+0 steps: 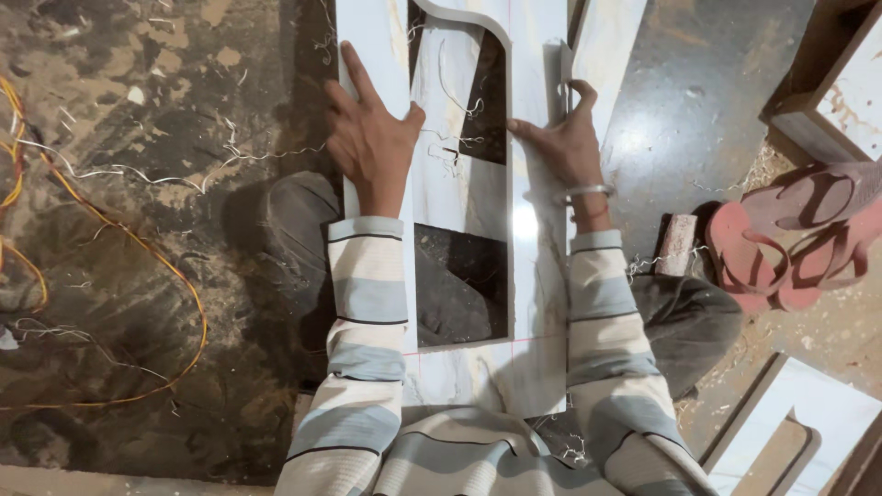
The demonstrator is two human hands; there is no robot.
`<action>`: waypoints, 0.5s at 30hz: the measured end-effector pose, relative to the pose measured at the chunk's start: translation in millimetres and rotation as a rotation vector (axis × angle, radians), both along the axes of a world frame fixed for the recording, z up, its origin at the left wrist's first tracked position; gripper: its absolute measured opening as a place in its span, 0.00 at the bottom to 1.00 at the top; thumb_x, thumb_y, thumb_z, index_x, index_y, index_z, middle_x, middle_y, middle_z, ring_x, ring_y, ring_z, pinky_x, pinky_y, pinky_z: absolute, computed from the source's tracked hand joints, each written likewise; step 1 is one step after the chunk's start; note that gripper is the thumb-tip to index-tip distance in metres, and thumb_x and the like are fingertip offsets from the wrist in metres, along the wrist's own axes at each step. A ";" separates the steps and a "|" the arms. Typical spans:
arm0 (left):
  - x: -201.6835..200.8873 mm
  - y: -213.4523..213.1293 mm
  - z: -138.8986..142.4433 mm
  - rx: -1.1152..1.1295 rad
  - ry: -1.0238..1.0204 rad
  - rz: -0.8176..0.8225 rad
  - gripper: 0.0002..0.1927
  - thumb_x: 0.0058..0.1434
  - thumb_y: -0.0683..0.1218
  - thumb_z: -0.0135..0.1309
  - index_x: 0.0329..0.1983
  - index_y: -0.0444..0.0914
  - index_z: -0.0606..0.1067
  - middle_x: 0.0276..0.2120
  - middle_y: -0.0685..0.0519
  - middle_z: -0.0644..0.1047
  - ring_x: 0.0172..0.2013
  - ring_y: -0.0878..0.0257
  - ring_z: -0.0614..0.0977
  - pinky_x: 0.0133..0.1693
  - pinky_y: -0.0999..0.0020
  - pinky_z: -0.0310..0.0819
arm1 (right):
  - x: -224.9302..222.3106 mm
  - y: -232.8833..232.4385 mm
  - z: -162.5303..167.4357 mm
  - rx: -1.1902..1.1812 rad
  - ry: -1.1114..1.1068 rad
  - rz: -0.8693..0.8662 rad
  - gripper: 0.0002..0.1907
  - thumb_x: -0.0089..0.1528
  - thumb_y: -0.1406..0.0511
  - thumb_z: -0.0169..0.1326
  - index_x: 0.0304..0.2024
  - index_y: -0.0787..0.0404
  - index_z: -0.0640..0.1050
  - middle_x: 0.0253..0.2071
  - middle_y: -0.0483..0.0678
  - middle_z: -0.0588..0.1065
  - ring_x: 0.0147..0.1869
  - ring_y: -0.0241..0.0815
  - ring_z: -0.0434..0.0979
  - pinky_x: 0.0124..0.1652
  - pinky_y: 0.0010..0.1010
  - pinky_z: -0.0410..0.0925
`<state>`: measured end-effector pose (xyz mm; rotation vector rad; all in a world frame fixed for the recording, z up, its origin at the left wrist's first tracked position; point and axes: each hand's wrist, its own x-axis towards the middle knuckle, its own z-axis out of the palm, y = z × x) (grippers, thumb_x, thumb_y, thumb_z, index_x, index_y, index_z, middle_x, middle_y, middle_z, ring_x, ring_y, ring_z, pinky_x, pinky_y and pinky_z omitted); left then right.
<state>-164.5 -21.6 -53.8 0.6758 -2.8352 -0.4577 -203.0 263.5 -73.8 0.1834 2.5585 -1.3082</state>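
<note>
The left hand (367, 138) lies flat, fingers spread, pressing the left rail of the white laminate cut-out frame (533, 276); the right hand (565, 142) grips that frame's right edge. Judged best: hold both rails evenly; the red sandals (790, 239) lie well right of the frame.

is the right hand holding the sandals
No, the right hand grips the edge of the white panel; the sandals lie apart on the floor.
</note>
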 end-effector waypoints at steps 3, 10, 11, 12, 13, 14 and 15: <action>-1.5 -4.2 -3.6 0.011 -0.022 -0.012 0.61 0.48 0.64 0.70 0.76 0.41 0.49 0.53 0.36 0.70 0.32 0.48 0.81 0.25 0.58 0.76 | -10.4 -9.2 -4.2 -0.010 0.025 -0.001 0.64 0.53 0.48 0.77 0.72 0.65 0.48 0.41 0.63 0.81 0.39 0.51 0.86 0.43 0.34 0.82; -4.8 -12.9 14.1 0.186 -0.010 -0.013 0.64 0.47 0.63 0.75 0.77 0.44 0.47 0.57 0.28 0.68 0.31 0.47 0.83 0.28 0.59 0.79 | -18.4 -20.2 17.0 0.094 0.018 -0.111 0.69 0.47 0.46 0.76 0.73 0.64 0.47 0.47 0.66 0.78 0.40 0.55 0.86 0.44 0.38 0.80; -3.9 -12.9 22.8 0.213 0.004 -0.014 0.64 0.48 0.63 0.75 0.77 0.45 0.47 0.58 0.28 0.68 0.33 0.45 0.84 0.30 0.58 0.80 | -17.7 -20.2 26.4 0.124 0.060 -0.101 0.68 0.48 0.47 0.77 0.73 0.65 0.48 0.49 0.68 0.77 0.42 0.55 0.86 0.46 0.38 0.79; -1.0 -13.7 33.3 0.236 0.014 -0.016 0.63 0.49 0.62 0.75 0.78 0.46 0.46 0.58 0.28 0.68 0.35 0.43 0.84 0.32 0.56 0.80 | -16.2 -19.7 37.8 0.082 0.121 -0.076 0.68 0.49 0.49 0.78 0.74 0.65 0.48 0.54 0.68 0.75 0.46 0.55 0.86 0.49 0.37 0.78; 4.6 -14.6 45.1 0.260 0.020 -0.021 0.63 0.50 0.62 0.75 0.78 0.46 0.46 0.58 0.27 0.68 0.37 0.41 0.84 0.33 0.55 0.80 | -13.0 -18.3 51.1 0.041 0.178 -0.055 0.67 0.49 0.51 0.78 0.75 0.65 0.47 0.60 0.69 0.72 0.49 0.55 0.86 0.51 0.37 0.76; 9.2 -16.5 57.9 0.292 0.048 -0.026 0.64 0.50 0.62 0.75 0.78 0.46 0.46 0.59 0.27 0.68 0.40 0.42 0.84 0.37 0.55 0.81 | -8.9 -16.8 66.1 0.003 0.238 -0.037 0.67 0.50 0.53 0.79 0.75 0.64 0.47 0.65 0.69 0.70 0.53 0.56 0.86 0.54 0.37 0.74; 13.7 -18.0 71.9 0.329 0.075 -0.035 0.64 0.50 0.62 0.76 0.78 0.45 0.45 0.59 0.28 0.67 0.44 0.42 0.83 0.41 0.55 0.81 | -3.2 -14.3 83.1 0.009 0.343 0.031 0.66 0.51 0.57 0.78 0.76 0.65 0.46 0.69 0.70 0.65 0.61 0.59 0.79 0.58 0.40 0.71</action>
